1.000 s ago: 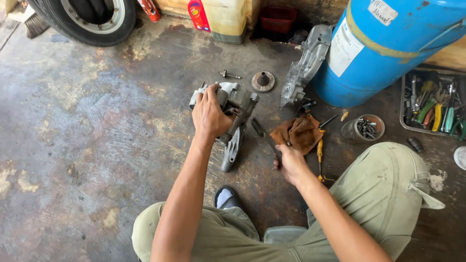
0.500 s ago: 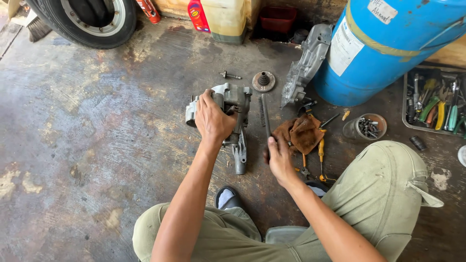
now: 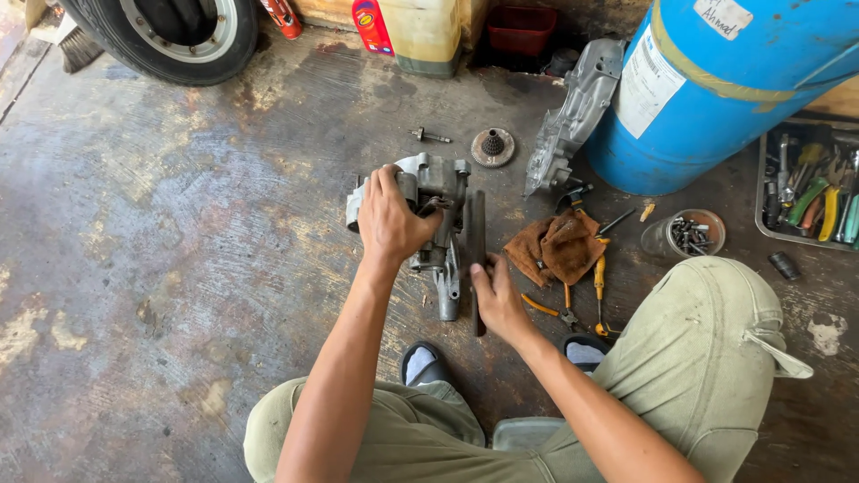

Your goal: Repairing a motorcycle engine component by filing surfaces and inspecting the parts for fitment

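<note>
On floor: my left hand (image 3: 391,219) clamps grey cast-metal housing (image 3: 436,207), steadying it.
Right hand (image 3: 497,300): closed around dark steel bar (image 3: 475,246), bracing it alongside.

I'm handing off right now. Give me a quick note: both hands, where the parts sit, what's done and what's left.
Left hand grips the top of the grey metal engine casing on the concrete floor.
Right hand holds a long dark metal bar lying along the casing's right side.
Loose beside it: gear disc, small bolt, brown rag, yellow-handled pliers.
Done: casing steadied, bar in hand.
Left: probably working the bar against the casing.
</note>
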